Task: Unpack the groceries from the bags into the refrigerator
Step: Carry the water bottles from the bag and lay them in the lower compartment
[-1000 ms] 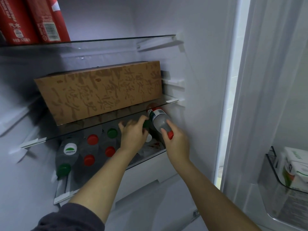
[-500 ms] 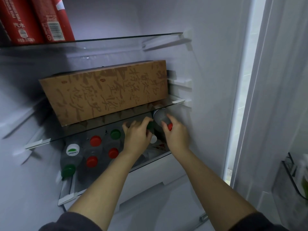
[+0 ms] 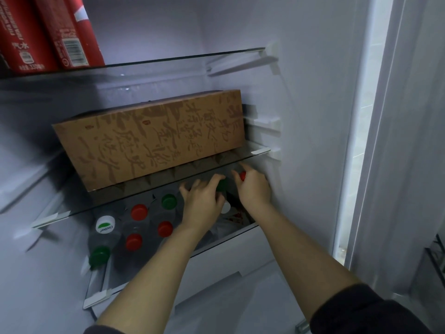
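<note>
One red-capped bottle (image 3: pixel 242 175): a second ago tilted out in front, now slid in under the glass shelf (image 3: pixel 261 151) against the fridge's right wall, my right hand (image 3: pixel 252 189) still pinching its cap. My left hand (image 3: pixel 202 201) lies over the neighbouring green-capped bottle (image 3: pixel 221 185); whether it grips, I cannot tell. Judged nearly stowed, release pending.

Two red cans (image 3: pixel 69 32) — one box (image 3: pixel 154 138)

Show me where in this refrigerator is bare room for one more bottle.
Free: the top glass shelf right of the red cans; a gap on the middle shelf left of the cardboard box. Crowded: the lower shelf, packed with bottles, where the right hand grips a red-capped bottle beside the left hand.
</note>
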